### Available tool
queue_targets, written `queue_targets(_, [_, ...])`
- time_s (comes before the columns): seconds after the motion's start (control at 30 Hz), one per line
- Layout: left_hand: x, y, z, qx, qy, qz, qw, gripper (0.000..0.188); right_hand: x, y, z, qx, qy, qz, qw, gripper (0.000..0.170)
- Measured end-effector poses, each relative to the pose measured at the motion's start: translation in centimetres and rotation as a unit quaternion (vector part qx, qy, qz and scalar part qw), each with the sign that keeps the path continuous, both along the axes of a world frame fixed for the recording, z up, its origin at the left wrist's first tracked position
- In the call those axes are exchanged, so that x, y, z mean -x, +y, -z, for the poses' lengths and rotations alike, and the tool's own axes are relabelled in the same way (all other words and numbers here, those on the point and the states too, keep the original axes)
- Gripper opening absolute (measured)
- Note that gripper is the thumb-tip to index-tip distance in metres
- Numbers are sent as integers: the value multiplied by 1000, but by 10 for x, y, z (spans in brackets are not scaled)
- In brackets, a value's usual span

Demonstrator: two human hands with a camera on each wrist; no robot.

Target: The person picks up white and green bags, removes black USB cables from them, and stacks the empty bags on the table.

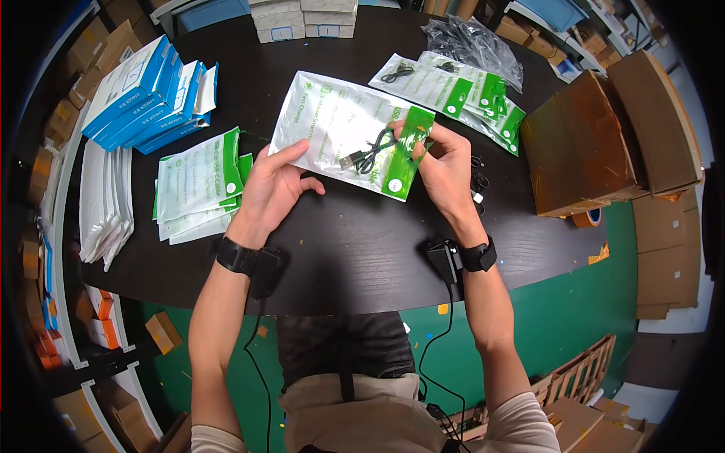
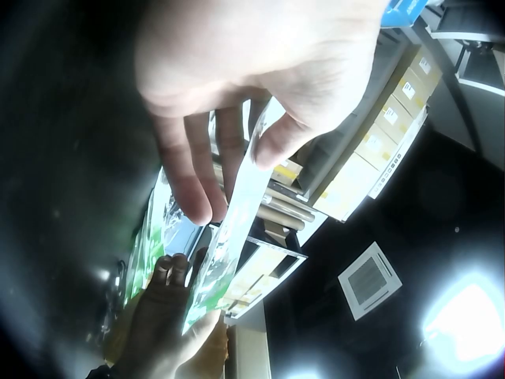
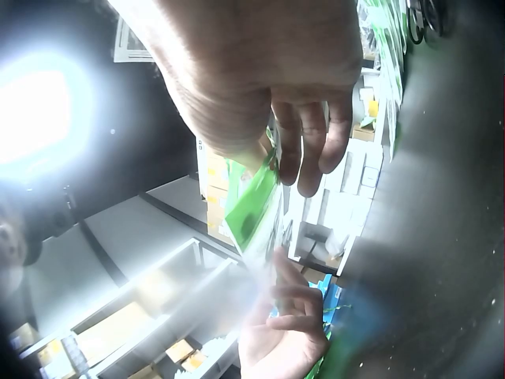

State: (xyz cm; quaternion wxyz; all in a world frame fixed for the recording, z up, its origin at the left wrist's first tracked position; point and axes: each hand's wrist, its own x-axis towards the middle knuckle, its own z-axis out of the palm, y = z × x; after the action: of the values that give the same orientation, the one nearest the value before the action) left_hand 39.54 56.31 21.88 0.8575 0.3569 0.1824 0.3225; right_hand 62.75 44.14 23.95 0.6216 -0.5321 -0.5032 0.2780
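A clear-and-white cable bag (image 1: pixel 325 121) with a green header strip is held up over the dark table. Inside it shows a coiled black USB cable (image 1: pixel 368 160). My left hand (image 1: pixel 266 192) pinches the bag's left edge, thumb on the printed face and fingers behind, as the left wrist view also shows. At the green end, my right hand (image 1: pixel 447 175) pinches the strip between thumb and fingers. In the right wrist view the green strip (image 3: pixel 254 207) sits under the right thumb, the other fingers hanging behind it.
Left of the hands lie a stack of similar bags (image 1: pixel 198 177), blue-and-white boxes (image 1: pixel 136 90) and white pouches (image 1: pixel 106 200). More cable bags (image 1: pixel 427 83) and grey plastic bags (image 1: pixel 483 49) lie at back right. Loose black cables (image 1: pixel 479 181) rest near a cardboard box (image 1: pixel 578 143).
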Motion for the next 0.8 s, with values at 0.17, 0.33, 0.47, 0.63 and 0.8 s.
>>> queue_targets(0.17, [0, 0, -2, -6, -4, 0, 1000, 32, 0, 0, 0, 9, -11, -3, 1000, 20])
queue_targets(0.33, [1, 0, -1, -6, -7, -4, 1000, 32, 1, 0, 1, 4, -15, -5, 1000, 21])
queue_targets(0.47, [0, -1, -2, -2, -8, -7, 1000, 31, 1, 0, 1, 4, -14, -10, 1000, 22])
queue_targets(0.63, [1, 0, -2, -8, -10, -2, 1000, 32, 0, 0, -1, 27, -22, -5, 999, 23])
queue_targets(0.8, [1, 0, -1, -5, -8, -2, 1000, 32, 1, 0, -1, 26, -17, -10, 999, 23])
